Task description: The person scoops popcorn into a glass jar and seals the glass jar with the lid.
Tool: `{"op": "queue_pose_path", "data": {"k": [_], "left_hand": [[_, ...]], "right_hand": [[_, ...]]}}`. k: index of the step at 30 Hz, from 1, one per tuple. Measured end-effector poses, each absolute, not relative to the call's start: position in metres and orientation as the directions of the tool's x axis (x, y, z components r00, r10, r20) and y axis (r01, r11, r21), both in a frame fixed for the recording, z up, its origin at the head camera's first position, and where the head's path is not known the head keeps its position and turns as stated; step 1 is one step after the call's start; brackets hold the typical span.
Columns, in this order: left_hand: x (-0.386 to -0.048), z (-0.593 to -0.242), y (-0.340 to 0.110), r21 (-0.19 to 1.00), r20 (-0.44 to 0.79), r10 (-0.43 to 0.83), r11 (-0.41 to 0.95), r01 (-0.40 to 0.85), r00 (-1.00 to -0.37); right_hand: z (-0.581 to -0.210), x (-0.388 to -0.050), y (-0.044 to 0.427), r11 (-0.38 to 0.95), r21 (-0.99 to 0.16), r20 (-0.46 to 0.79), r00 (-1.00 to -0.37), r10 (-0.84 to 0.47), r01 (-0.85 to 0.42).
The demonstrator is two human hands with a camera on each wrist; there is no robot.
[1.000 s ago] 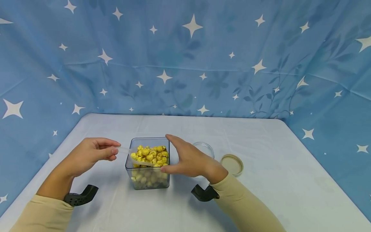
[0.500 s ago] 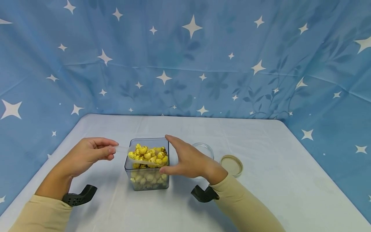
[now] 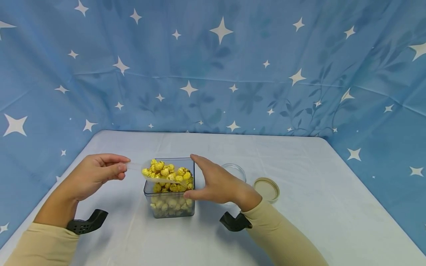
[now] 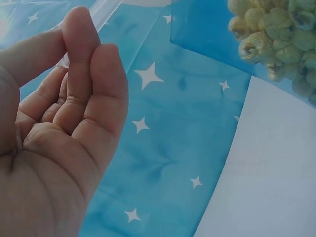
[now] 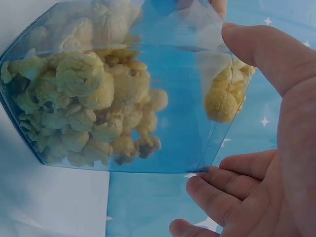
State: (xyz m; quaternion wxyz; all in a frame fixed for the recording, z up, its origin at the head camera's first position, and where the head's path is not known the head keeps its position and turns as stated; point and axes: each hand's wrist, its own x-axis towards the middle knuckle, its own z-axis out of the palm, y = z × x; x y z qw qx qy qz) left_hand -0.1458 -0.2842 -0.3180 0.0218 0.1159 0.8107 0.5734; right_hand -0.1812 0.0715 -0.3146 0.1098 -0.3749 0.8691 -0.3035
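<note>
My left hand (image 3: 96, 175) pinches the thin handle of a translucent scoop (image 3: 134, 166) between thumb and fingertips. Yellow popcorn (image 3: 161, 169) is heaped in the scoop, which is above the left part of a clear bluish plastic container (image 3: 169, 215). More popcorn (image 5: 84, 98) lies inside the container, seen through its wall in the right wrist view. At the container's right side, my right hand (image 3: 219, 181) grips it, thumb at the near corner and fingers at the far one. In the left wrist view, the scoop's bowl is out of frame.
Behind my right hand stands a clear round jar (image 3: 236, 170), partly hidden. To its right lies a round beige-rimmed lid (image 3: 266, 189) on the white table (image 3: 332, 207). A blue star-patterned cloth (image 3: 213, 74) hangs behind the table.
My left hand has moved left and slightly up, lifting the scoop with its popcorn out of the heap toward the container's left rim. The right hand and container stay in place.
</note>
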Motion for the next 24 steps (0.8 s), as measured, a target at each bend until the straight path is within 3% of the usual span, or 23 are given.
{"op": "queue_pose_path", "data": {"k": [11, 24], "left_hand": [[-0.145, -0.32, -0.291, 0.963, 0.139, 0.238, 0.192, 0.187, -0.961], [-0.147, -0.316, -0.292, 0.974, 0.218, 0.302, -0.011, 0.226, -0.928]], "right_hand": [[-0.308, -0.179, 0.08, 0.544, -0.615, 0.042, -0.713, -0.7, -0.571], [-0.301, -0.176, 0.128, 0.581, -0.568, 0.178, -0.776, -0.605, -0.583]]}}
